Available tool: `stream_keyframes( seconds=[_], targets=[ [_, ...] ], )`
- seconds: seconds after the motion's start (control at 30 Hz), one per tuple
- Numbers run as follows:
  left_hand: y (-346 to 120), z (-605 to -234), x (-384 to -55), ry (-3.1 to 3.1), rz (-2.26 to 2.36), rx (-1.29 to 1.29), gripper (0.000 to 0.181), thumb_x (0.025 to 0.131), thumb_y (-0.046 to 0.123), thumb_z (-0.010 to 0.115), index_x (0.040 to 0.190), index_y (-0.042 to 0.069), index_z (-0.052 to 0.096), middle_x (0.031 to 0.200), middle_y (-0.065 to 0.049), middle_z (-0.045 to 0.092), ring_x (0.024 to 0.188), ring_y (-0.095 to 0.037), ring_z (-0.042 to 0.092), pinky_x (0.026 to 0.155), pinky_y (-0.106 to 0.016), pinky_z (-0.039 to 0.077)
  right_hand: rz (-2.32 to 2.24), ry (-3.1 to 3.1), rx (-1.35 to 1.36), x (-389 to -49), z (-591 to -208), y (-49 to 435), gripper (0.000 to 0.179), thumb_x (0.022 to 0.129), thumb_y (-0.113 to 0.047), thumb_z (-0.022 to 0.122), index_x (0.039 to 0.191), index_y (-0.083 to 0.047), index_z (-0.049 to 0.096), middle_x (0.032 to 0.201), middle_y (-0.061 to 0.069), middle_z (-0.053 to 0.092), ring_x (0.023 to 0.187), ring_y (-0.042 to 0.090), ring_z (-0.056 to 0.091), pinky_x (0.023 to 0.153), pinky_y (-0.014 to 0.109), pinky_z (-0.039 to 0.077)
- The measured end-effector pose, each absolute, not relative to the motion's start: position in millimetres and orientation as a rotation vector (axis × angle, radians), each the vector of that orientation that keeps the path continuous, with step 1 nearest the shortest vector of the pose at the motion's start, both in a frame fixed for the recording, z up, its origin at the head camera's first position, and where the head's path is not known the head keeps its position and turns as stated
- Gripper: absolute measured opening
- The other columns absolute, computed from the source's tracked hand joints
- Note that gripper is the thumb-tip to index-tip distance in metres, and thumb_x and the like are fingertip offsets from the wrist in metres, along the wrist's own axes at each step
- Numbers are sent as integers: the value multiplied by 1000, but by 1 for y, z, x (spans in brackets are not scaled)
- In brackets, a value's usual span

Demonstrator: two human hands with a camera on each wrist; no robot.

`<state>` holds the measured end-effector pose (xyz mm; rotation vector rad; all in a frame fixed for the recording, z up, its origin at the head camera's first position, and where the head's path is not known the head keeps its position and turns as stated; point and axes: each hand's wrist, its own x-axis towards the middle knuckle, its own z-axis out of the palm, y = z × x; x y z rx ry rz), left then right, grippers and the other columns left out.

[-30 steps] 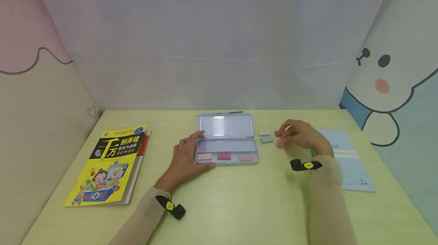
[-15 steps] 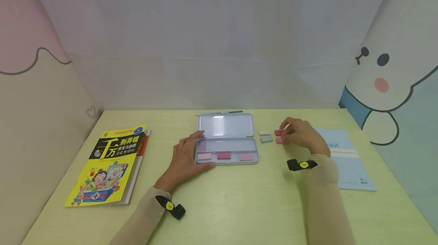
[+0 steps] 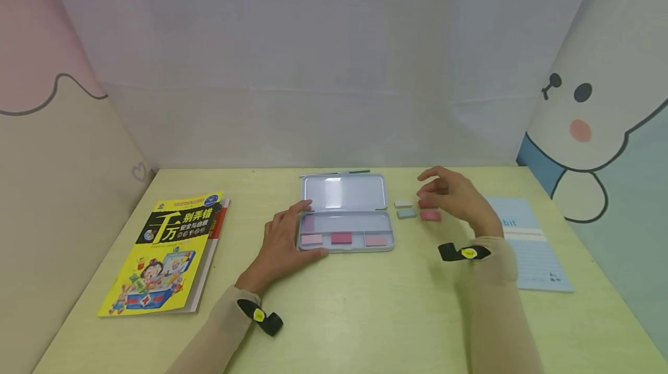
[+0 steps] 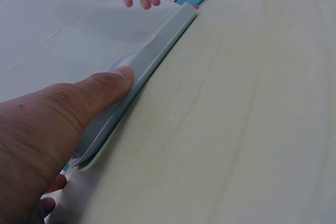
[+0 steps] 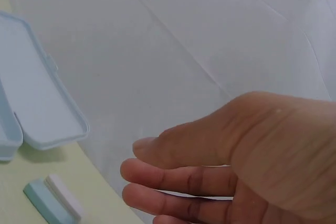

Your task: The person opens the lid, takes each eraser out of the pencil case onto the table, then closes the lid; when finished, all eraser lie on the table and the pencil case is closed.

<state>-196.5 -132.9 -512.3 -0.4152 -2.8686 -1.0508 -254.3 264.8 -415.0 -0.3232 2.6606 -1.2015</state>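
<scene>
A pale blue pencil case lies with its lid folded back. My left hand holds its left end, thumb on the front wall, fingers around the left side. Inside sit a light pink eraser, a deep pink eraser and another pink eraser. Right of the case lie a white eraser, a blue eraser and a pink eraser. Over a partly covered red eraser hovers my right hand, fingers loosely bent; in the right wrist view nothing is between them.
A yellow book lies on another book at the left of the table. On the right, a light blue notebook sits partly behind the right forearm. Behind the case lid lies a thin green pencil-like stick. A white sheet hangs behind the table.
My right hand was touching the pink eraser; it has let go and lifted slightly up and back, leaving that eraser in front of the red one. The left hand has stayed put.
</scene>
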Motion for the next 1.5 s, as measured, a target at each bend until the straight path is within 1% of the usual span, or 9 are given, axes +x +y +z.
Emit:
stream_keyframes(
  seconds=[0.17, 0.4, 0.5, 0.63, 0.8, 1.0, 1.17, 1.3, 1.5],
  targets=[
    [-133, -513, -197, -2864, -1043, -422, 106, 78, 55, 90, 165, 30, 34, 161, -1, 50, 150, -38, 42, 117, -57, 32, -1359, 2530, -446, -253, -408, 253, 38, 103, -17, 72, 138, -9, 60, 127, 23, 75, 108, 27, 76, 95, 34, 56],
    [-134, -515, -197, -2857, -1047, -427, 106, 78, 55, 90, 165, 31, 33, 161, 0, 51, 149, -37, 43, 115, -57, 32, -1414, 2392, -451, -253, -408, 228, 32, 104, -19, 71, 134, -14, 62, 126, 22, 75, 111, 32, 73, 69, 30, 53],
    [-134, -515, -197, -2861, -1047, -425, 106, 79, 55, 90, 165, 32, 33, 161, 0, 50, 149, -37, 42, 116, -57, 32, -1399, 2377, -486, -254, -412, 215, 31, 104, -16, 70, 134, -12, 63, 126, 22, 75, 111, 29, 74, 71, 26, 52],
    [-134, -514, -197, -2865, -1051, -419, 106, 79, 54, 90, 165, 32, 32, 161, -1, 50, 149, -38, 42, 118, -57, 31, -1351, 2383, -563, -254, -417, 197, 33, 104, -14, 69, 136, -7, 62, 126, 17, 77, 113, 23, 73, 95, 28, 54],
    [-134, -515, -197, -2868, -1042, -422, 106, 79, 55, 90, 165, 32, 32, 162, -1, 49, 150, -37, 41, 117, -57, 31, -1376, 2309, -616, -253, -423, 177, 35, 104, -8, 66, 138, -3, 60, 130, 23, 75, 122, 33, 72, 101, 27, 55],
    [-134, -517, -198, -2869, -1038, -419, 105, 80, 57, 89, 165, 32, 32, 162, -1, 49, 150, -37, 41, 118, -59, 31, -1355, 2285, -637, -251, -429, 164, 35, 105, -8, 63, 139, -4, 59, 132, 22, 74, 122, 29, 71, 106, 38, 56],
    [-134, -518, -199, -2871, -1033, -421, 105, 80, 57, 89, 165, 33, 32, 162, -1, 49, 150, -37, 41, 118, -59, 31, -1203, 2319, -614, -249, -429, 165, 33, 104, -16, 65, 136, -9, 62, 119, 12, 80, 109, 21, 74, 107, 45, 53],
    [-134, -517, -198, -2870, -1032, -422, 105, 79, 56, 89, 165, 32, 32, 162, -1, 49, 150, -37, 41, 118, -59, 31, -1092, 2296, -609, -249, -428, 171, 32, 103, -16, 63, 133, -7, 67, 108, 9, 83, 101, 20, 79, 104, 43, 53],
    [-134, -516, -198, -2870, -1034, -419, 106, 79, 56, 90, 165, 32, 32, 162, -1, 49, 150, -37, 41, 118, -59, 31, -1011, 2314, -572, -251, -424, 179, 36, 103, -20, 65, 136, -7, 69, 109, 8, 84, 105, 19, 79, 102, 41, 55]
  ],
)
